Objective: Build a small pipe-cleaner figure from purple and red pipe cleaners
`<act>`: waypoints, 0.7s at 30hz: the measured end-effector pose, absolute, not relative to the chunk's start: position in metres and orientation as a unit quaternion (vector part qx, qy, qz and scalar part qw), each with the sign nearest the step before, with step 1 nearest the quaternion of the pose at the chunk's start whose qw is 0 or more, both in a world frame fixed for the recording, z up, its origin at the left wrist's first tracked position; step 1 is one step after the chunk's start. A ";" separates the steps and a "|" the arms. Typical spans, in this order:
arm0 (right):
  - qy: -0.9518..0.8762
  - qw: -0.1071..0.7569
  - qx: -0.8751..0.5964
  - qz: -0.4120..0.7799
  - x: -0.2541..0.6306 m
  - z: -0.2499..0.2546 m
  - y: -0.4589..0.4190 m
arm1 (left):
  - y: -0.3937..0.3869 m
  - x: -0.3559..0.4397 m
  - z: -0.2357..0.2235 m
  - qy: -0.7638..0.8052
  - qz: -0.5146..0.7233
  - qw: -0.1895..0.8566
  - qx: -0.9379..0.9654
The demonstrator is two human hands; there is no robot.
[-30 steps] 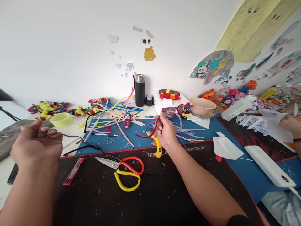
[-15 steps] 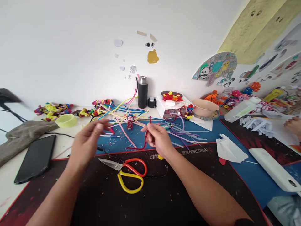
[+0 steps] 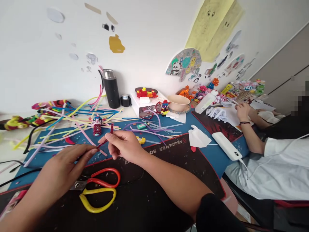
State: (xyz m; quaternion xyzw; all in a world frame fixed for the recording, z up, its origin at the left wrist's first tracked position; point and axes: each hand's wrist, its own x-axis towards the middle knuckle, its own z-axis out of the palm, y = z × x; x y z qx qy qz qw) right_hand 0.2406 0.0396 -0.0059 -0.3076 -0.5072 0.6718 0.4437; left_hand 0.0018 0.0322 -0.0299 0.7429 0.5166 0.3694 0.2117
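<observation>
A dark red pipe cleaner [image 3: 111, 128] runs between my two hands, its upper end standing up above my right fingers. My right hand [image 3: 124, 145] pinches it between thumb and forefinger. My left hand [image 3: 70, 160] is closed on its lower part, fingertips together. Just beyond my hands stands a small pipe-cleaner figure [image 3: 97, 126] with a dark red body and a blue and red head. Scissors [image 3: 101, 188] with one red and one yellow handle lie below my hands; my left hand hides part of the blades.
Loose coloured pipe cleaners [image 3: 72, 119] spread across the blue mat. Behind them are a black thermos [image 3: 111, 90], a white box [image 3: 142, 108] and a beige bowl [image 3: 178, 103]. On the right lie a white power bank [image 3: 226, 146] and crumpled tissue [image 3: 199, 137]; another person's hands [image 3: 242, 111] work there.
The view has swung right, bringing the other person into sight. My left hand has come over to my right hand and taken hold of the pipe cleaner's lower part.
</observation>
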 end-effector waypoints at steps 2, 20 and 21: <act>-0.510 0.456 -0.318 0.656 0.241 -0.007 0.040 | 0.037 -0.007 -0.033 0.516 0.367 0.164 0.757; -0.451 0.512 -0.338 0.648 0.242 0.005 0.044 | 0.042 -0.026 -0.001 0.692 0.320 0.098 0.640; -0.447 0.515 -0.341 0.647 0.242 0.006 0.045 | 0.041 -0.029 0.000 0.697 0.332 0.115 0.626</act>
